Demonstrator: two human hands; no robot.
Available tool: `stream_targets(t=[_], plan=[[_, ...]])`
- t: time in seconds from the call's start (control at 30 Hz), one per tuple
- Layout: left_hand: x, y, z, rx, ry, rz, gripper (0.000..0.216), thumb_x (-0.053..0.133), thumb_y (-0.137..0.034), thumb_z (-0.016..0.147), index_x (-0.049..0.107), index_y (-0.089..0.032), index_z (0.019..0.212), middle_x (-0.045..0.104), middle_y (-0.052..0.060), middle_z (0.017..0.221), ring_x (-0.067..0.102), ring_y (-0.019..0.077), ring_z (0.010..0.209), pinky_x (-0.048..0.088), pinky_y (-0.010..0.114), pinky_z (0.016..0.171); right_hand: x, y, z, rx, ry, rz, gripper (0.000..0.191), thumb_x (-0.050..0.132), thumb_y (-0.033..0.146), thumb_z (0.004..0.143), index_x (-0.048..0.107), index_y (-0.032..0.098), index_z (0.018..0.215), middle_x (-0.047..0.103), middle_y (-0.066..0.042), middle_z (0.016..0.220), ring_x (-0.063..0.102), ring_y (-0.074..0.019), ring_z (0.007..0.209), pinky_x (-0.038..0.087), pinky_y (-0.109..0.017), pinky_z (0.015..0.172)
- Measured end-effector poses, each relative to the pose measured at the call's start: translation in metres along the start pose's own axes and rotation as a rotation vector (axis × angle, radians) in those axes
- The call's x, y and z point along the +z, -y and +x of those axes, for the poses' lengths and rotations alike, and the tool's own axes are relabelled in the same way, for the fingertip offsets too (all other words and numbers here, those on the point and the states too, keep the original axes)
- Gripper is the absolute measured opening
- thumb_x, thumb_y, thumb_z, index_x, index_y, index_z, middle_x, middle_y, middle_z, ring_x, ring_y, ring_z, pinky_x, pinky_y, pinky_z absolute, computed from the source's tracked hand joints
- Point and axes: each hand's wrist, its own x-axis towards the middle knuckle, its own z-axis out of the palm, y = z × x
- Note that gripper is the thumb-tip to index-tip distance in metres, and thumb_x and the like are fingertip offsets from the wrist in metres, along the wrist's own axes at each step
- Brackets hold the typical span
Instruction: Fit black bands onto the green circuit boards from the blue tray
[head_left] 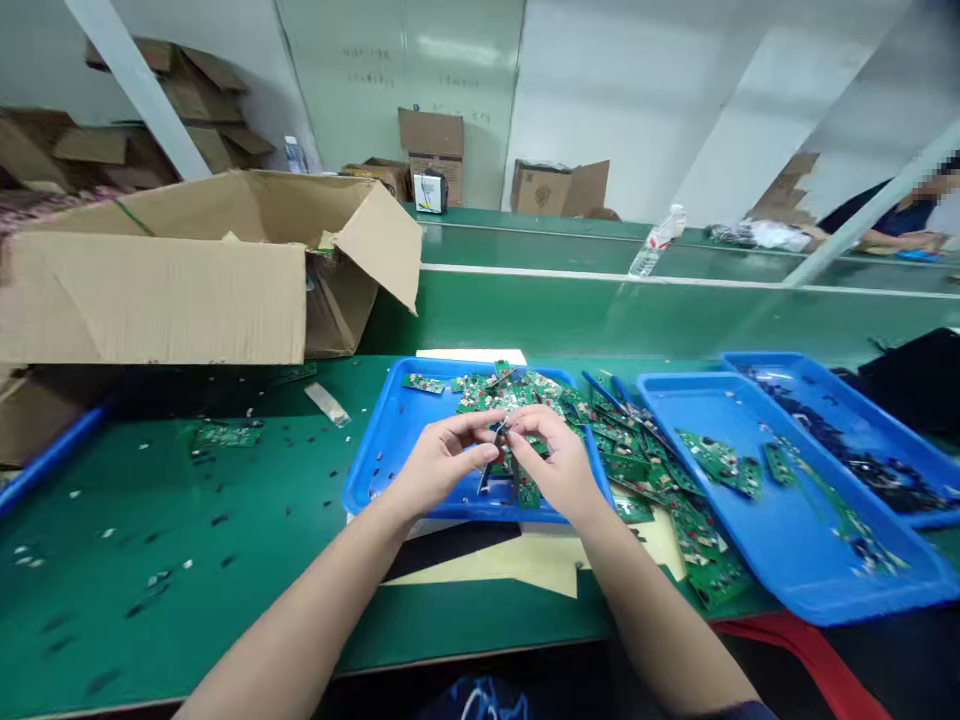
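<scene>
Over the middle blue tray, my left hand and my right hand meet, fingertips almost touching. Both are closed in a pinch on a small, dark, narrow piece, perhaps a circuit board seen edge-on; my fingers partly hide it. Behind and under my hands lies a heap of green circuit boards, some inside the tray. More circuit boards spill along the bench to the right of it. One separate board rests at the tray's back left.
Two blue trays stand on the right, one with a few boards, another with dark parts. A large open carton occupies the left. Small scraps dot the green bench. A bottle and a person are further back.
</scene>
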Motion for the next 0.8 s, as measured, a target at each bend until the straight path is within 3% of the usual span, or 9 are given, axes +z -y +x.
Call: stream_targets(t=[0.13,0.23,0.3,0.37,0.47,0.57,0.67,0.8], plan=[[-0.002,0.001,0.002,-0.002,0.016,0.018,0.045,0.081,-0.031,0.063,0.068,-0.015,0.104,0.057,-0.002,0.07,0.057,0.0109,0.067,0.049,0.025,0.067,-0.001,0.001,0.001,-0.111,-0.025,-0.162,0.007,0.051,0.016,0.088,0.054,0.02,0.082,0.06,-0.006,0.088,0.059,-0.0185,0.088,0.051,-0.036,0.079],[-0.003,0.001,0.002,-0.006,0.052,0.023,0.048,0.081,-0.029,0.063,0.067,-0.017,0.108,0.059,-0.001,0.072,0.059,0.0125,0.07,0.049,0.026,0.069,-0.001,-0.001,0.002,-0.188,-0.187,-0.287,0.008,0.05,0.014,0.087,0.054,0.02,0.091,0.06,-0.01,0.097,0.058,-0.0219,0.099,0.049,-0.041,0.086],[-0.004,0.001,0.001,0.009,0.053,0.037,0.048,0.081,-0.03,0.062,0.067,-0.017,0.106,0.061,0.0,0.077,0.061,0.0144,0.073,0.05,0.028,0.07,-0.003,-0.001,0.002,-0.179,-0.334,-0.297,0.012,0.051,0.016,0.086,0.054,0.019,0.096,0.06,-0.011,0.099,0.057,-0.0234,0.102,0.048,-0.042,0.087],[-0.005,0.001,0.001,0.054,0.025,0.096,0.04,0.081,-0.03,0.062,0.069,-0.017,0.098,0.064,0.002,0.081,0.061,0.0157,0.076,0.051,0.03,0.073,-0.006,0.001,0.003,-0.084,-0.386,-0.237,0.009,0.053,0.02,0.085,0.055,0.019,0.093,0.061,-0.008,0.09,0.061,-0.0218,0.089,0.051,-0.039,0.079],[-0.008,0.001,0.002,0.156,-0.008,0.228,0.03,0.08,-0.03,0.064,0.071,-0.017,0.091,0.066,0.005,0.088,0.062,0.0174,0.083,0.051,0.032,0.08,-0.01,0.006,0.003,0.18,-0.166,-0.029,0.014,0.052,0.03,0.086,0.057,0.019,0.079,0.061,-0.003,0.068,0.059,-0.0159,0.062,0.05,-0.029,0.058],[-0.01,0.001,0.003,0.26,0.032,0.356,0.03,0.078,-0.03,0.067,0.072,-0.018,0.095,0.066,0.007,0.095,0.062,0.0196,0.089,0.052,0.035,0.084,-0.01,0.01,0.004,0.393,0.037,0.201,0.022,0.055,0.037,0.082,0.058,0.018,0.071,0.059,0.0,0.058,0.056,-0.0134,0.052,0.047,-0.026,0.05],[-0.011,0.0,0.003,0.347,0.087,0.48,0.029,0.075,-0.03,0.072,0.071,-0.02,0.098,0.067,0.008,0.095,0.062,0.0202,0.09,0.052,0.035,0.082,-0.01,0.008,0.006,0.496,0.071,0.329,0.02,0.062,0.037,0.075,0.059,0.018,0.072,0.059,0.002,0.057,0.056,-0.0129,0.05,0.049,-0.026,0.049],[-0.011,-0.001,0.003,0.41,0.124,0.606,0.028,0.072,-0.032,0.075,0.071,-0.021,0.101,0.067,0.008,0.094,0.062,0.02,0.089,0.052,0.035,0.081,-0.01,0.005,0.007,0.52,0.082,0.338,0.016,0.063,0.034,0.073,0.059,0.018,0.071,0.059,0.002,0.056,0.055,-0.0128,0.049,0.048,-0.026,0.049]])
